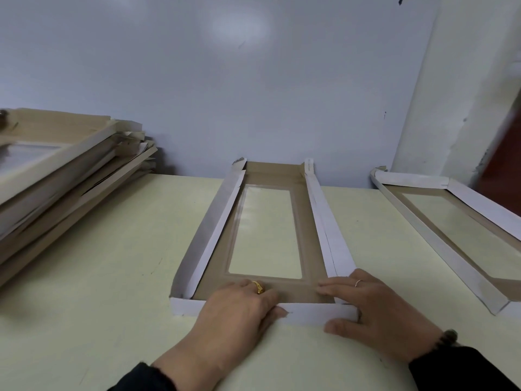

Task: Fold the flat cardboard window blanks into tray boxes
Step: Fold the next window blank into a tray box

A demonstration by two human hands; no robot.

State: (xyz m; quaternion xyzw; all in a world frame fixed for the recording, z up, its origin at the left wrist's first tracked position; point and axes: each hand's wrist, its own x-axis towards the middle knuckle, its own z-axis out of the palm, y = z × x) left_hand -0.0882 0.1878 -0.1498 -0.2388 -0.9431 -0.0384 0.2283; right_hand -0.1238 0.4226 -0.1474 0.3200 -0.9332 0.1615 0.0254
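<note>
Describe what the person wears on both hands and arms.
Both hands are bare. The left hand has a chunky gold ring; the right hand has a thin pale band and a dark beaded bracelet at the wrist. Both arms are in dark sleeves.

A pale yellow-green surface (98,277) is backed by a grey-blue wall (253,80) marked with small dark specks. A white pillar (462,94) is seen at right, with a dark reddish edge (507,142) beside it.
</note>
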